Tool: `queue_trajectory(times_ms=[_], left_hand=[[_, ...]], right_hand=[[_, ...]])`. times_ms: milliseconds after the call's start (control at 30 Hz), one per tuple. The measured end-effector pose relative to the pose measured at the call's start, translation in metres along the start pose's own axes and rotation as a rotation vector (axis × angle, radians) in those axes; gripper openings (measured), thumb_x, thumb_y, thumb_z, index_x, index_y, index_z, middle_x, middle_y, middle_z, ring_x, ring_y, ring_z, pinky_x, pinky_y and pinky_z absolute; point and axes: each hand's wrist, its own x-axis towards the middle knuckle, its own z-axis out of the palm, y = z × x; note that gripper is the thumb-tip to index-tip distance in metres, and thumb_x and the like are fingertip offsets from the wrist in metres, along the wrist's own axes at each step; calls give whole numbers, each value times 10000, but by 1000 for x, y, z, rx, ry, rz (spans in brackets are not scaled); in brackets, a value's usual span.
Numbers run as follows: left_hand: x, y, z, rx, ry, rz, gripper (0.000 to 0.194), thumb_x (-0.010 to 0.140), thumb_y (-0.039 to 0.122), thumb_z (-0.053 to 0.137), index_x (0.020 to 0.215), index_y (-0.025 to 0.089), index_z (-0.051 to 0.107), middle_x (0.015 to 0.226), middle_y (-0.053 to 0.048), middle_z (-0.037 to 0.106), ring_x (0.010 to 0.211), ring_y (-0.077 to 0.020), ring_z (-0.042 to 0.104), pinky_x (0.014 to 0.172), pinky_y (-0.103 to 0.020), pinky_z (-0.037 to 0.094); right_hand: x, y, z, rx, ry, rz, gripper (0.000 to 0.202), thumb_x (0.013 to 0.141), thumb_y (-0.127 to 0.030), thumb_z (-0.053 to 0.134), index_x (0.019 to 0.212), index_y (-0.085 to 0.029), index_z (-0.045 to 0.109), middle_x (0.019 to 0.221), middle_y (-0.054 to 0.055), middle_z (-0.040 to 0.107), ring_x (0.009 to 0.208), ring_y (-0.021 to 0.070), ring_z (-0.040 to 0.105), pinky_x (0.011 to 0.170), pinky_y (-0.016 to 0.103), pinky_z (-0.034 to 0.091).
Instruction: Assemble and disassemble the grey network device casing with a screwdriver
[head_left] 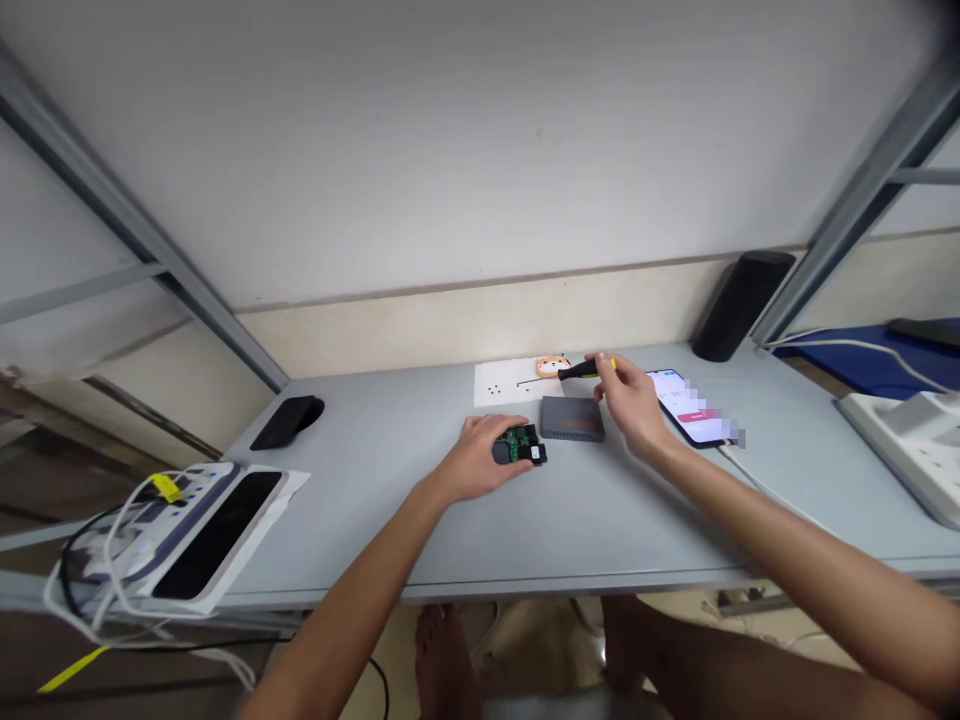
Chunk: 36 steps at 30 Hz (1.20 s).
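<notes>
My left hand [487, 455] is closed around a small green circuit board [516, 440] with black connector blocks, near the middle of the table. Between my right fingers is a screwdriver [577, 370] with a black and yellow handle, its thin shaft pointing left. The shaft's tip lies over a white sheet of paper [487, 375] that bears several tiny dark screws [493, 389]. A flat dark grey metal case [572, 418] sits on the table between my hands. Behind it, an orange and white animal-face item [552, 367] rests at the paper's right edge.
A lit phone [694, 408] on a white cable lies right of my right hand. A black cylinder [742, 305] stands at the back right. Power strips [911, 450] flank both sides. A dark-screened phone [217, 535] and a black object [285, 422] lie left on the grey table [360, 530].
</notes>
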Motion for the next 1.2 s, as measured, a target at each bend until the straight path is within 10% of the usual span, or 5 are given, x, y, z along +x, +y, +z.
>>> queue_trajectory(times_ms=[233,600,1200], left_hand=[[2,1,1,10,5,1,474,895,373,796,1340,284,656,1367,-73,736,1282,-313,659,1165,-529,448],[4,-1,2,-22,27,8,477,888,399,822,1323,302,654,1319,-63,758,1264,-305,677,1169,-535,454],[6,5,3,78,70,8,492,926,413,759,1376,276,617,1369,-103,726,1302,-328,665,1167,-531,492]], right_hand=[[19,-27,-16,-52,-164,80,504,860,-700,683,947,-214,786,965,52,745,641,124,486,694,328,430],[18,24,10,168,48,65,755,666,-918,665,931,-217,760,552,-43,496,568,158,468,588,318,378],[38,15,21,159,3,23,591,829,-796,632,861,-217,744,565,-33,500,579,157,471,606,320,397]])
